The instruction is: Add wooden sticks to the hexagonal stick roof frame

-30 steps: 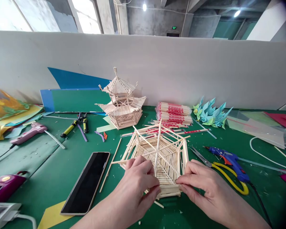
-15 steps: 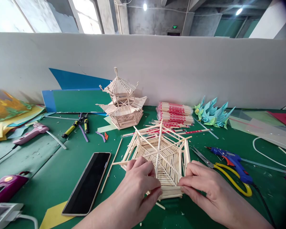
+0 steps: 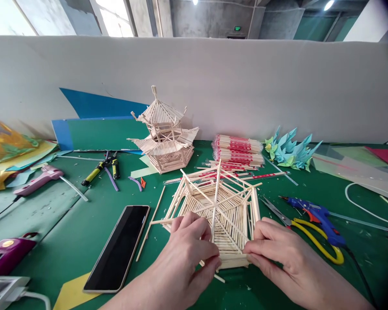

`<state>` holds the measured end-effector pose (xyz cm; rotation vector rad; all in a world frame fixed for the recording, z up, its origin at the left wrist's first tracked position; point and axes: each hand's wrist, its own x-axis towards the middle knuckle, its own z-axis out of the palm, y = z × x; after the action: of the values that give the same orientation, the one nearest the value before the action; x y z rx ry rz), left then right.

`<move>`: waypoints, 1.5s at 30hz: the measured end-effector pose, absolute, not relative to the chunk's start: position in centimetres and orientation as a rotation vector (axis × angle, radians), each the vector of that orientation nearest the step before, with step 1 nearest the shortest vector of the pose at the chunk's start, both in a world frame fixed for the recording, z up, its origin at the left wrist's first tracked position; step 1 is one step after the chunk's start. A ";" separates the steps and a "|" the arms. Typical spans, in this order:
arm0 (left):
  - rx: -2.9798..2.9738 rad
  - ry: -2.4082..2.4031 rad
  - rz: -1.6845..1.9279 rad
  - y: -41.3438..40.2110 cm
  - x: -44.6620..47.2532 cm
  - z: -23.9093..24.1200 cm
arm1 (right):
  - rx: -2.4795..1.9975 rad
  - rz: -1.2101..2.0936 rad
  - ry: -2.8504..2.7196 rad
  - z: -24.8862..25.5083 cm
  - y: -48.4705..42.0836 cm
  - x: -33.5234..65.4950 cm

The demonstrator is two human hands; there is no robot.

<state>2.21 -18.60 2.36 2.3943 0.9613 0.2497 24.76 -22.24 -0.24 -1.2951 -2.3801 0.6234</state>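
A six-sided frame of pale wooden sticks [image 3: 215,205] lies in front of me on the green table, with spokes crossing at its centre and rows of sticks filling its base. At its near side, a short wooden stick [image 3: 233,257] runs between my fingertips. My left hand [image 3: 192,247] pinches its left end, thumb below and fingers above. The right end is pinched by my right hand [image 3: 276,252], close to the frame's near right corner. My fingers hide both ends of this stick.
Behind the frame stand a stick pagoda [image 3: 163,137] and packs of sticks [image 3: 237,150]. To the right lie scissors [image 3: 317,234] and a blue glue gun [image 3: 317,215]. A phone [image 3: 118,249], pliers [image 3: 103,168] and a pink glue gun [image 3: 40,181] lie left.
The camera view has tilted slightly downward. Both hands keep the same pinch at the frame's near side; nothing was taken up or let go.
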 end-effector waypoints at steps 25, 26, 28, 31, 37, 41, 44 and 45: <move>2.459 0.983 0.642 -19.5 -0.4 0.8 | -1.403 0.396 -1.842 -0.3 -23.8 26.7; 2.453 0.982 0.739 -19.8 -0.8 0.3 | -1.433 0.379 -1.772 -0.8 -24.1 27.0; 2.447 0.999 0.882 -20.6 -1.4 -0.8 | -1.480 0.398 -1.648 -2.0 -24.6 27.2; 2.432 1.096 1.029 -21.7 -1.8 -2.8 | -1.541 0.507 -1.455 -4.1 -25.2 27.1; 2.469 1.369 1.163 -22.8 -1.4 -5.1 | -1.603 0.626 -1.173 -7.1 -26.1 25.8; 2.381 1.436 1.283 -22.6 -1.1 -5.7 | -1.586 0.699 -1.162 -7.6 -26.1 25.3; 2.271 1.444 1.340 -22.6 -1.1 -6.1 | -1.549 0.783 -1.150 -7.4 -25.7 25.1; 2.221 1.460 1.367 -22.6 -1.2 -6.2 | -1.536 0.814 -1.134 -7.3 -25.5 25.0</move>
<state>-1.16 -22.64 -6.23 2.2210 1.4598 1.3668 25.02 -25.48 -7.30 -1.5362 -1.1343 0.8142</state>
